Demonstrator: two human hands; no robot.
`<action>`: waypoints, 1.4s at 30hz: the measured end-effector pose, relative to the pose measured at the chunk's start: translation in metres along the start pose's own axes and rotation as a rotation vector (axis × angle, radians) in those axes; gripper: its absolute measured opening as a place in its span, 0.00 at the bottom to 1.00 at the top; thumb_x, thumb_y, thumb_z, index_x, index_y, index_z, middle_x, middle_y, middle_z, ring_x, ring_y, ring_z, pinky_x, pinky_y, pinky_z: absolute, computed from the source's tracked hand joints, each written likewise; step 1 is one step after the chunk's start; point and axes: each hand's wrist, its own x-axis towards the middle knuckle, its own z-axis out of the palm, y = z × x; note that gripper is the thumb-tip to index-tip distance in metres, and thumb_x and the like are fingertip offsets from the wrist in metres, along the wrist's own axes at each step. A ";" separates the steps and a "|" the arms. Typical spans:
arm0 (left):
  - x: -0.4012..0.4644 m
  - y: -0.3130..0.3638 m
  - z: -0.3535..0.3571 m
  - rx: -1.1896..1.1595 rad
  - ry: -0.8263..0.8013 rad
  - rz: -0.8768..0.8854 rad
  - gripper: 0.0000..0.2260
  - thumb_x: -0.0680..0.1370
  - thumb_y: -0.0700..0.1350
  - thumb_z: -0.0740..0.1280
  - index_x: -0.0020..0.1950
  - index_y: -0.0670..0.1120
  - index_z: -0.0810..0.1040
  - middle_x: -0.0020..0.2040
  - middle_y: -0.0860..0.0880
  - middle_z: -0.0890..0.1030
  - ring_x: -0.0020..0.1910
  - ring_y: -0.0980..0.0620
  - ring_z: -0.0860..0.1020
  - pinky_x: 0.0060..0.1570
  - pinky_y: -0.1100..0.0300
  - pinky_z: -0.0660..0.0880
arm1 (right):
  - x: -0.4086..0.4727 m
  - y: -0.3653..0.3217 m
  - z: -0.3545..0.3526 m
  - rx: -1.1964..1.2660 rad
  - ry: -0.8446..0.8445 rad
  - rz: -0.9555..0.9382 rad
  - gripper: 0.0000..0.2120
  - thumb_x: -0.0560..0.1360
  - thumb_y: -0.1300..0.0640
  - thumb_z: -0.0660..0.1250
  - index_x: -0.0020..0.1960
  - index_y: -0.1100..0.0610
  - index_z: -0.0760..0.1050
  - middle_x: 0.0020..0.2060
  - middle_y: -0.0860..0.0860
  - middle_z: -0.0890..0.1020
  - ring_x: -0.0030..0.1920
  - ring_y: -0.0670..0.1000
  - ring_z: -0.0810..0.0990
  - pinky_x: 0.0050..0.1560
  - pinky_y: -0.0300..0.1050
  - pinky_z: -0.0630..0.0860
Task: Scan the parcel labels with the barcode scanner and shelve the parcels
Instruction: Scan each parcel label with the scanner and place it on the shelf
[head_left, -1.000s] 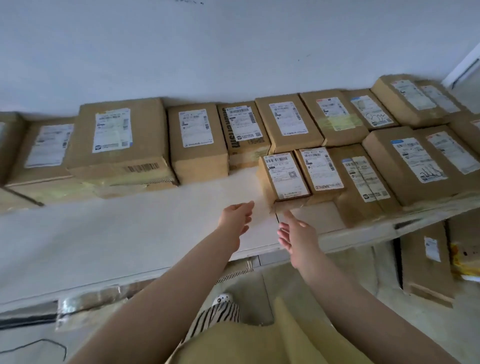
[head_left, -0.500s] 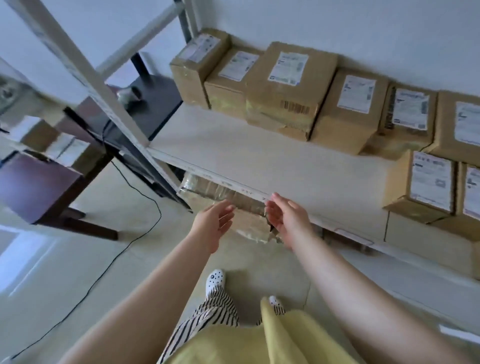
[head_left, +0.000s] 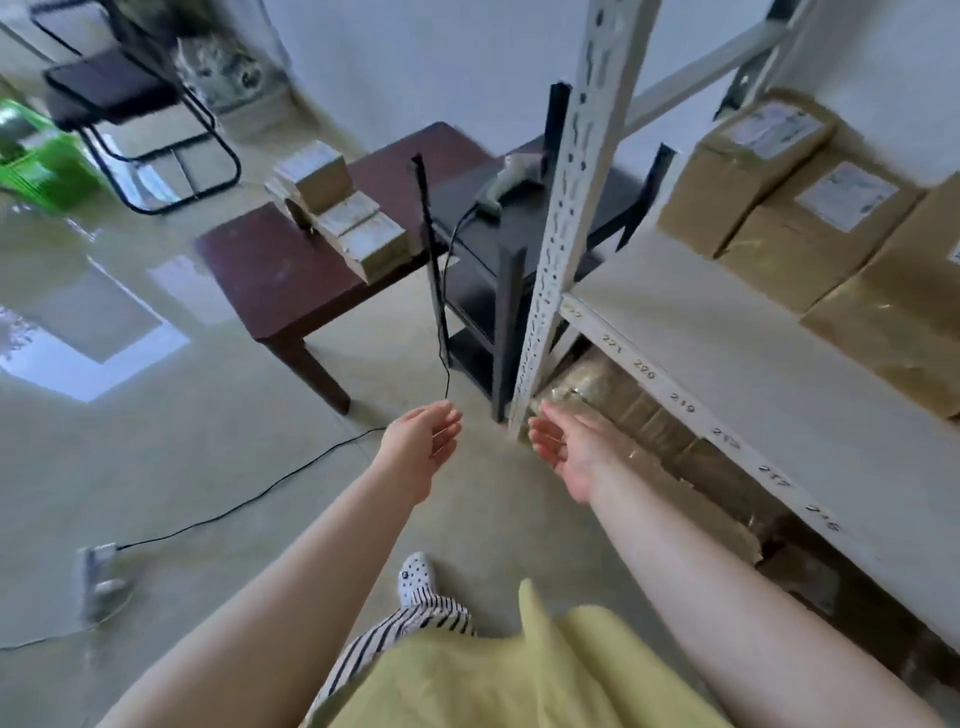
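Cardboard parcels (head_left: 337, 208) wait in a cluster on the dark red worktop (head_left: 291, 270), with the barcode scanner (head_left: 511, 182) lying on the black stand (head_left: 524, 228) just beside it. Both the left hand (head_left: 423, 447) and right hand (head_left: 563, 447) hang loose and hold nothing, well short of either. This looks like the step between parcels, with shelved boxes (head_left: 769, 176) already on the rack. Next comes a reach for a fresh parcel and the scanner.

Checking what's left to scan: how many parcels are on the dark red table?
4, though blur may hide more: one on top at the back, one below it, one nearest the front, and a small one at the left.
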 end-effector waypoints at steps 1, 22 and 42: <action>0.009 0.015 -0.017 -0.014 0.003 0.011 0.04 0.80 0.43 0.70 0.54 0.45 0.80 0.43 0.50 0.84 0.38 0.56 0.81 0.40 0.65 0.79 | 0.008 0.003 0.023 -0.018 -0.002 0.012 0.04 0.77 0.57 0.71 0.47 0.58 0.78 0.32 0.50 0.82 0.31 0.45 0.79 0.30 0.35 0.77; 0.172 0.198 -0.092 -0.162 0.159 -0.003 0.02 0.79 0.42 0.71 0.50 0.45 0.79 0.39 0.50 0.82 0.36 0.57 0.79 0.31 0.69 0.76 | 0.179 -0.068 0.289 -0.258 -0.191 0.103 0.13 0.76 0.53 0.73 0.55 0.60 0.77 0.38 0.51 0.82 0.37 0.47 0.80 0.41 0.38 0.78; 0.304 0.351 -0.072 -0.184 0.343 0.015 0.25 0.76 0.50 0.76 0.69 0.42 0.74 0.58 0.45 0.79 0.57 0.51 0.80 0.54 0.59 0.79 | 0.294 -0.170 0.396 -0.273 -0.224 0.088 0.13 0.76 0.50 0.73 0.55 0.57 0.77 0.44 0.51 0.82 0.40 0.46 0.81 0.43 0.38 0.79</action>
